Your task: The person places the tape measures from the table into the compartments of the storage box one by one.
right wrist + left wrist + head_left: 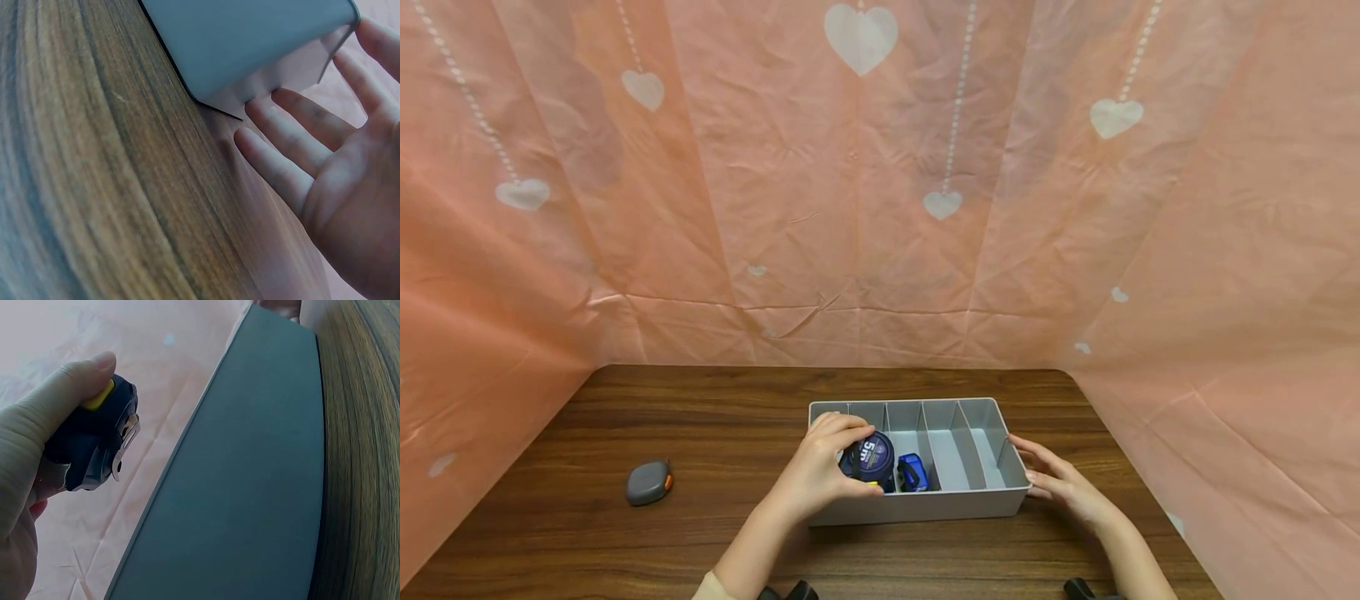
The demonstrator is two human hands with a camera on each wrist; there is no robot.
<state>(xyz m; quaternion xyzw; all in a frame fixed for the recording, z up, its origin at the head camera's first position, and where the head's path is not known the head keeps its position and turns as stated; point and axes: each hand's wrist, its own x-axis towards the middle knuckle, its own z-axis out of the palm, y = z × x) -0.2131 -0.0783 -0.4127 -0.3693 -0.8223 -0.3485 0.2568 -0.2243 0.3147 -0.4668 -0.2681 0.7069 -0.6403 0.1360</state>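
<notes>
My left hand grips a dark blue tape measure marked "5m", holding it over the left compartments of a grey divided box. In the left wrist view, the thumb lies by the yellow button of the tape measure, and its metal belt clip faces the box. A smaller bright blue item with a black strap sits in a middle compartment. At the box's right end is my right hand, its fairly straight fingers touching the outer end wall.
A grey rounded case with an orange part lies on the wooden table, well left of the box. Pink cloth with white hearts hangs behind the table and along both sides. Thin dividers split the box into several compartments.
</notes>
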